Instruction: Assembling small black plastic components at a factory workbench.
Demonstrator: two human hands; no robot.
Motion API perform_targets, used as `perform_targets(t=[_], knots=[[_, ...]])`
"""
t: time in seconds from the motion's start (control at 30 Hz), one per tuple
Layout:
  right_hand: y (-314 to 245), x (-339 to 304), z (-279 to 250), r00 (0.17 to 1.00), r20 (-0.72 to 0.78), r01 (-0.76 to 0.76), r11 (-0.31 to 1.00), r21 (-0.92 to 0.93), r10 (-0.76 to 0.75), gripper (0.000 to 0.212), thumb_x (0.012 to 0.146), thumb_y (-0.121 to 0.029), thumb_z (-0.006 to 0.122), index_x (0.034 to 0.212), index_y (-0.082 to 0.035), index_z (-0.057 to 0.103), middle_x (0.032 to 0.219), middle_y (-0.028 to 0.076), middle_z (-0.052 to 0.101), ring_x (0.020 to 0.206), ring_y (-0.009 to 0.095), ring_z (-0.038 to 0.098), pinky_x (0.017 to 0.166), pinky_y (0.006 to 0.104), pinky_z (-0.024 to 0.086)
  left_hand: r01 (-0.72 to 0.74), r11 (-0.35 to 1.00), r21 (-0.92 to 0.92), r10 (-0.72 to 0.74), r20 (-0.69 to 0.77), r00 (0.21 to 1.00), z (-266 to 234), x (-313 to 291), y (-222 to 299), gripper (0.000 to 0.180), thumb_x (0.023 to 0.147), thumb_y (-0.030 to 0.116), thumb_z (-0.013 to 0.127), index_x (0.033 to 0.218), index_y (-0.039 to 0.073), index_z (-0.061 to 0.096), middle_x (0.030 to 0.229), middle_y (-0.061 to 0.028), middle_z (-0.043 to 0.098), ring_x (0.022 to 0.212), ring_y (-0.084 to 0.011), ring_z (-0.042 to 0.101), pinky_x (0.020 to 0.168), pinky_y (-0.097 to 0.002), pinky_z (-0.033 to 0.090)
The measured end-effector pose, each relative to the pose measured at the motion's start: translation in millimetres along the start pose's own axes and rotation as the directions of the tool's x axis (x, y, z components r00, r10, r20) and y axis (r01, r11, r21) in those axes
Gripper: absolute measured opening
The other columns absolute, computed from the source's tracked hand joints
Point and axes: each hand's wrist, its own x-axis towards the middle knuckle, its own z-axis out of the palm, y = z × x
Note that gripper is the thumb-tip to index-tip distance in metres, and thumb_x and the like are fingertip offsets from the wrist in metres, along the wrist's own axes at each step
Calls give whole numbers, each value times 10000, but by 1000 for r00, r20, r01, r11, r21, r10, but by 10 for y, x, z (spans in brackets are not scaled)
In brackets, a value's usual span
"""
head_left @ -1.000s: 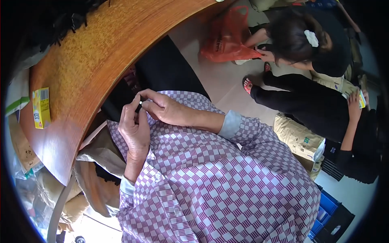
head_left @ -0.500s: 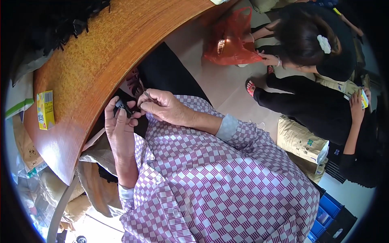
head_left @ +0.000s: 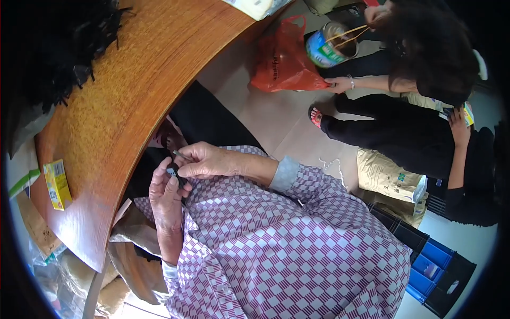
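Note:
My left hand (head_left: 166, 194) is closed on a small black part (head_left: 172, 171) with a greyish face, pinched between thumb and fingers. Its exact kind is too small to make out. Close against it, my right hand (head_left: 203, 159) grips a thin grey metal-looking tool (head_left: 183, 156), whose end sticks out past the fingers toward the left. Both hands are held together over my lap, just off the curved table edge. My right thumb is near the black part; whether it touches cannot be told.
The wooden table (head_left: 143, 58) holds a heap of black pieces (head_left: 69, 48) and a yellow box (head_left: 57, 184). Across the floor, a person grips a red plastic bag (head_left: 284, 58) beside a large tin (head_left: 324, 48). Another person sits near tan sacks (head_left: 390, 175) and blue bins (head_left: 430, 268).
My hands have come closer together, the right one lower and nearer the black part. A tin now shows beside the red bag. The whole view has shifted somewhat.

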Motion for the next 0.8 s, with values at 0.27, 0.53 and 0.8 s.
perform_targets(t=[0.27, 0.53, 0.8], knots=[[-13, -24, -70, 997, -63, 31, 975, -219, -46, 153, 901, -164, 610, 807, -66, 542, 649, -74, 455, 564, 16, 396, 479, 204, 319, 59, 890, 452, -48, -36, 998, 94, 86, 93, 382, 898, 10, 478, 1280, 3, 457, 825, -10, 546, 624, -50, 508, 529, -167, 376], [170, -25, -61, 988, -70, 108, 931, -348, -141, 180, 851, -166, 649, 846, -27, 533, 746, -9, 531, 712, 63, 479, 617, 251, 421, -34, 812, 583, 11, 43, 999, 14, 74, -173, 463, 814, -106, 529, 1249, 2, 409, 949, -93, 587, 715, -113, 616, 604, -209, 512], [171, 8, -40, 980, -57, 122, 807, -577, -189, 197, 908, -180, 605, 956, -1, 539, 779, -6, 550, 721, 67, 515, 636, 243, 453, -126, 771, 624, 97, 80, 992, -57, 78, -264, 409, 839, -119, 494, 1214, 4, 388, 924, -97, 591, 831, -109, 589, 722, -233, 509]])
